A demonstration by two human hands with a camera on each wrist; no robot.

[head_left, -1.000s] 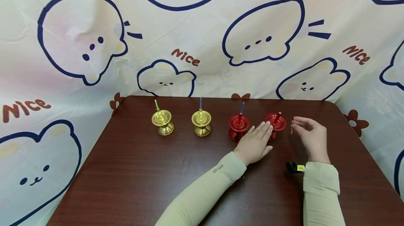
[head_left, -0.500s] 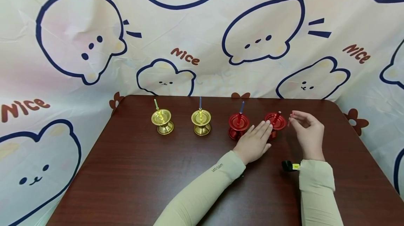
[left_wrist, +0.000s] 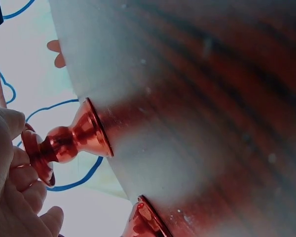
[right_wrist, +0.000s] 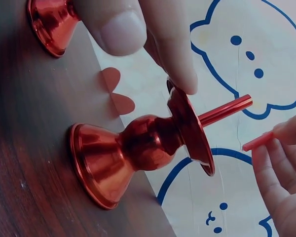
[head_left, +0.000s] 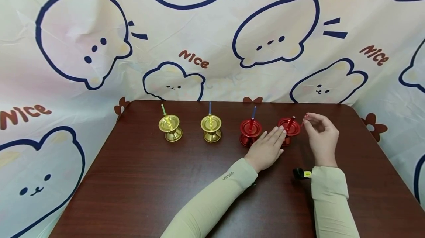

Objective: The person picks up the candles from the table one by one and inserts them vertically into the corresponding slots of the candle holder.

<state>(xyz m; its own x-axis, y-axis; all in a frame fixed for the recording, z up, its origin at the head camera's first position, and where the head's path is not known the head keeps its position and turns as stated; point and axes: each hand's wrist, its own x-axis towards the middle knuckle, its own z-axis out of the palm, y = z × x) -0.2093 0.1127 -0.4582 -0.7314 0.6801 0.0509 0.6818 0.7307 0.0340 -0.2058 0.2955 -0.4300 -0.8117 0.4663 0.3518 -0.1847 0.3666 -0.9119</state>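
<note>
In the head view, my left hand (head_left: 265,149) reaches across with straight fingers, its fingertips touching the dish rim of the rightmost red candle holder (right_wrist: 143,143). The holder stands upright, a thin tube rising from its dish. My right hand (head_left: 322,138) pinches a small red candle (right_wrist: 258,141) between thumb and fingers, just right of that tube and apart from it in the right wrist view. Beside my left hand stands a second red candle holder (head_left: 250,129) bearing a blue candle (head_left: 254,112). The left wrist view shows the touched holder (left_wrist: 66,143) from the side.
Further left stand two gold candle holders, one (head_left: 211,125) with a blue candle and one (head_left: 170,125) with a green candle. All rest on a dark brown table (head_left: 139,186). A patterned cloth (head_left: 219,38) hangs behind it. A small black device (head_left: 299,173) shows at my right wrist.
My right hand has moved left and slightly away from me with the red candle, closer to the rightmost holder. My left hand keeps its place at the dish.
</note>
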